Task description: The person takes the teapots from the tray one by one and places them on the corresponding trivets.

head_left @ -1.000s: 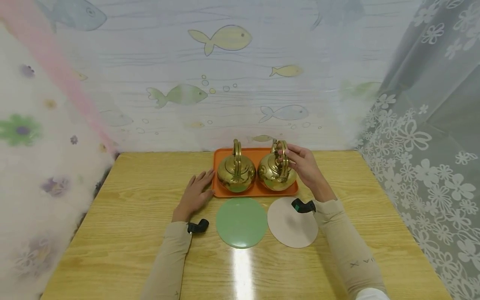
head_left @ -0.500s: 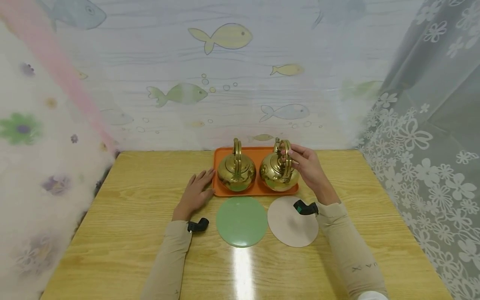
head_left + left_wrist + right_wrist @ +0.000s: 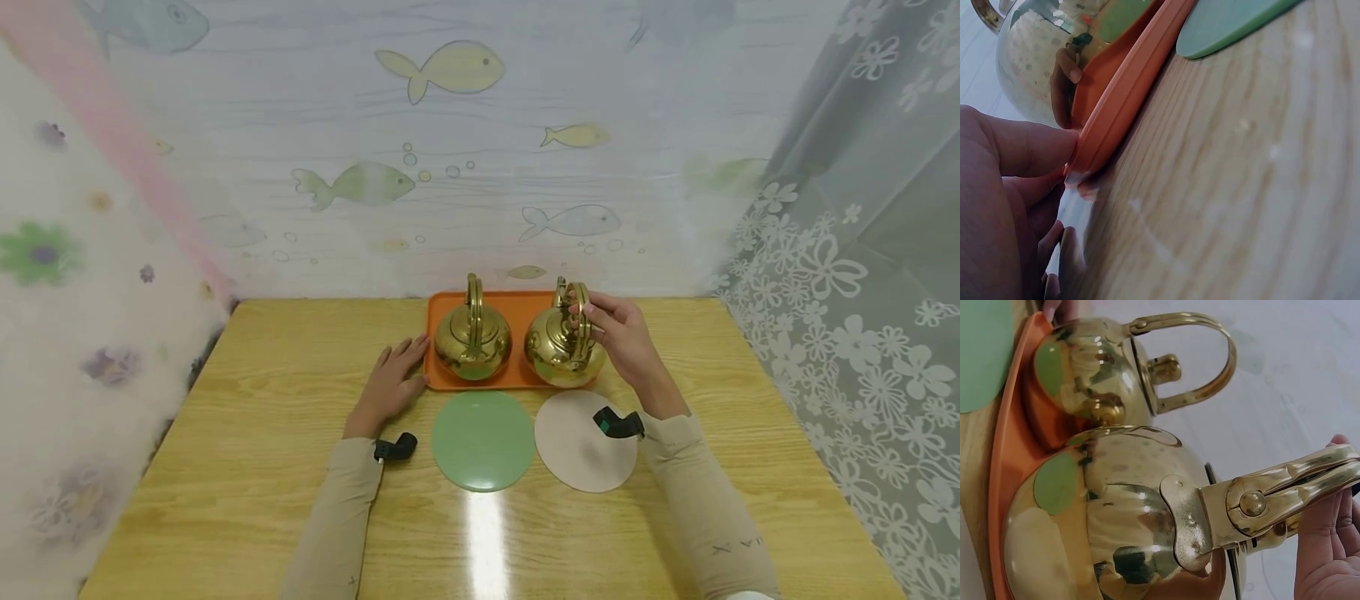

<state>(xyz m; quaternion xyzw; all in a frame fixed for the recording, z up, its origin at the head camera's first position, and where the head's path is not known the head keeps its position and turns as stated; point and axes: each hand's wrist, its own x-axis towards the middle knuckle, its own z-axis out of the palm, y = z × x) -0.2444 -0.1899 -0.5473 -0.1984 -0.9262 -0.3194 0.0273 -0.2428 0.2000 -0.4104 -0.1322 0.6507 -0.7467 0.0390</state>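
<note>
Two shiny brass kettles are at the orange tray [image 3: 517, 297]. The left kettle [image 3: 472, 342] sits on it, its arched handle upright. My right hand [image 3: 626, 342] grips the handle of the right kettle [image 3: 562, 350] with thumb and fingers; that kettle overlaps the tray's front right rim in the head view. In the right wrist view, the gripped kettle [image 3: 1129, 519] fills the foreground, and some of my fingers are hidden behind its handle. My left hand [image 3: 388, 383] touches the tray's left edge, fingers extended; the left wrist view has the thumb [image 3: 1038, 147] right at the rim.
A green round mat [image 3: 483, 442] and a pale pink round mat [image 3: 585, 442] lie side by side before the tray on the wooden table [image 3: 277, 400]. Behind stands a fish-patterned curtain [image 3: 450, 233]; a flowered sheer curtain [image 3: 862, 333] hangs at the right.
My right hand has shifted the right kettle a little to the right and toward me, widening the gap between the two kettles. The left hand and the tray stay in place.
</note>
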